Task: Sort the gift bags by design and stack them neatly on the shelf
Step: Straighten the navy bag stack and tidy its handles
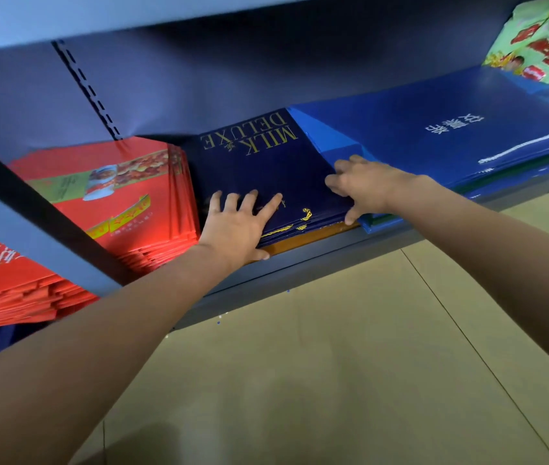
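A stack of dark navy gift bags [253, 162] printed "MILK DELUXE" in gold lies flat on the shelf [316, 260], over an orange-brown bag [313, 234]. My left hand [236, 226] presses flat on the stack's near left corner, fingers spread. My right hand [363, 186] rests on the stack's right edge, its thumb hanging down over the front edge, where the navy stack meets a stack of bright blue bags [451, 129] with white characters. A stack of red bags [125, 196] with a picture lies to the left.
Another red stack [8, 283] sits at far left behind a slanted shelf upright [48, 226]. Green snack packets [541, 38] lie at the top right. The upper shelf board [132, 15] hangs close overhead. Beige floor tiles [333, 364] spread below the shelf.
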`<control>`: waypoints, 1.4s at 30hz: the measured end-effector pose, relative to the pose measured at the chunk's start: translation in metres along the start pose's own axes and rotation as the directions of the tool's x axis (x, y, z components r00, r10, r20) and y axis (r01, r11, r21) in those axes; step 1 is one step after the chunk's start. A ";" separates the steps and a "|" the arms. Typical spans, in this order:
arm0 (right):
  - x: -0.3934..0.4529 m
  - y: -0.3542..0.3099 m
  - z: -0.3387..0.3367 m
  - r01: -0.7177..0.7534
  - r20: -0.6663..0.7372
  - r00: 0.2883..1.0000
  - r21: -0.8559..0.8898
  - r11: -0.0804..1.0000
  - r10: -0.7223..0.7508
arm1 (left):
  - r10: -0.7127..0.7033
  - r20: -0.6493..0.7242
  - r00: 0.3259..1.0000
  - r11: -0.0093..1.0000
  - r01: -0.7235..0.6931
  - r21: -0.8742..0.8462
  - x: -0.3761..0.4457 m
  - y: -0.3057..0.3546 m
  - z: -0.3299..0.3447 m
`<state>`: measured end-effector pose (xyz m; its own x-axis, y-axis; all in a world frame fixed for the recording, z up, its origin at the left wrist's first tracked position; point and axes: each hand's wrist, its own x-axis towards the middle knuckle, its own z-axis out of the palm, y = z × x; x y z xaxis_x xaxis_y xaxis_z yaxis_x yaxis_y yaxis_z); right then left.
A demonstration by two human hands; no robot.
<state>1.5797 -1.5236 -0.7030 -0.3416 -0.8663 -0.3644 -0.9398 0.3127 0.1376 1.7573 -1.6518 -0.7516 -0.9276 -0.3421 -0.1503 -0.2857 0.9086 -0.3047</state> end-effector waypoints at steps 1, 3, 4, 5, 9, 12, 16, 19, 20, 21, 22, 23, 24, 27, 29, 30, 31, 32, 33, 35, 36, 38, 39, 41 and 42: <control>0.002 -0.001 -0.004 0.002 0.042 0.999 -0.016 1.000 -0.001 | 0.003 0.015 1.000 1.000 -0.003 0.000 0.000 -0.001 -0.002; 0.008 -0.004 -0.010 0.024 0.092 0.996 -0.063 0.998 -0.018 | 0.028 0.036 0.999 0.999 -0.028 0.016 -0.005 -0.008 -0.010; 0.010 -0.005 -0.011 0.037 0.097 0.995 -0.084 0.996 -0.029 | 0.049 0.025 0.998 0.999 -0.050 0.018 -0.011 -0.012 -0.015; 0.011 -0.006 -0.010 0.043 0.095 0.995 -0.103 0.994 -0.033 | 0.074 -0.009 0.997 0.997 -0.073 0.016 -0.020 -0.015 -0.019; 0.004 -0.009 -0.008 0.014 0.020 1.000 -0.158 0.987 -0.011 | 0.108 -0.306 0.946 0.991 -0.128 -0.046 -0.077 -0.023 0.000; -0.008 -0.014 -0.011 0.038 -0.135 0.989 -0.117 0.992 -0.054 | 0.075 -0.315 0.946 0.991 -0.105 -0.081 -0.118 -0.019 0.029; -0.016 -0.038 -0.007 0.182 -0.308 0.942 0.143 0.973 -0.131 | 0.038 -0.143 0.989 0.979 -0.066 -0.195 -0.142 -0.006 0.049; -0.020 -0.060 0.000 0.208 -0.315 0.941 0.254 0.945 -0.123 | -0.081 -0.094 0.992 0.937 0.044 -0.345 -0.147 0.001 0.049; -0.020 -0.066 0.003 0.197 -0.311 0.945 0.296 0.935 -0.100 | -0.108 -0.074 0.991 0.920 0.072 -0.385 -0.148 0.003 0.047; -0.020 -0.071 0.007 0.179 -0.308 0.949 0.333 0.926 -0.072 | -0.106 -0.049 0.993 0.913 0.078 -0.400 -0.148 0.004 0.047; -0.020 -0.077 0.010 0.159 -0.308 0.950 0.360 0.919 -0.044 | -0.096 -0.011 0.995 0.911 0.083 -0.405 -0.149 0.004 0.045; -0.018 -0.082 0.014 0.138 -0.306 0.952 0.375 0.917 -0.018 | -0.098 0.016 0.995 0.910 0.096 -0.404 -0.150 0.005 0.043; -0.017 -0.087 0.017 0.114 -0.301 0.954 0.375 0.920 0.005 | -0.110 0.017 0.994 0.910 0.108 -0.401 -0.149 0.006 0.041; -0.010 -0.100 0.025 0.042 -0.252 0.967 0.328 0.944 0.045 | -0.143 0.013 0.990 0.905 0.136 -0.403 -0.148 0.010 0.037; -0.008 -0.104 0.027 0.008 -0.231 0.971 0.317 0.948 0.069 | -0.138 0.034 0.990 0.915 0.140 -0.379 -0.146 0.013 0.038; -0.007 -0.105 0.028 -0.003 -0.227 0.971 0.316 0.949 0.078 | -0.127 0.052 0.991 0.924 0.137 -0.358 -0.144 0.015 0.039; -0.007 -0.105 0.028 -0.009 -0.225 0.971 0.314 0.949 0.084 | -0.114 0.071 0.991 0.931 0.131 -0.342 -0.143 0.016 0.040; -0.006 -0.105 0.029 -0.014 -0.224 0.971 0.312 0.950 0.087 | -0.099 0.088 0.991 0.935 0.123 -0.333 -0.142 0.016 0.041; -0.005 -0.105 0.030 -0.019 -0.224 0.970 0.309 0.951 0.092 | -0.084 0.099 0.992 0.939 0.112 -0.324 -0.140 0.017 0.043; -0.004 -0.106 0.033 -0.035 -0.230 0.967 0.300 0.953 0.108 | -0.059 0.091 0.994 0.951 0.084 -0.299 -0.138 0.015 0.045; -0.003 -0.107 0.034 -0.043 -0.235 0.965 0.290 0.956 0.115 | -0.052 0.083 0.995 0.952 0.074 -0.298 -0.139 0.014 0.047; -0.003 -0.108 0.036 -0.055 -0.234 0.965 0.274 0.960 0.122 | -0.061 0.061 0.996 0.941 0.078 -0.330 -0.143 0.010 0.051; -0.003 -0.108 0.036 -0.055 -0.231 0.965 0.273 0.960 0.121 | -0.075 0.044 0.996 0.934 0.086 -0.346 -0.147 0.008 0.053; -0.005 -0.107 0.031 -0.036 -0.243 0.964 0.276 0.960 0.106 | -0.113 0.030 0.993 0.916 0.115 -0.383 -0.155 0.005 0.056; -0.007 -0.107 0.028 -0.012 -0.261 0.962 0.271 0.963 0.085 | -0.133 0.049 0.990 0.903 0.142 -0.405 -0.159 0.003 0.056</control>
<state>1.6826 -1.5404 -0.7414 -0.4070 -0.9081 -0.0985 -0.9021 0.4166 -0.1128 1.9172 -1.6080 -0.7817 -0.8683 -0.4714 -0.1541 -0.4869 0.8693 0.0845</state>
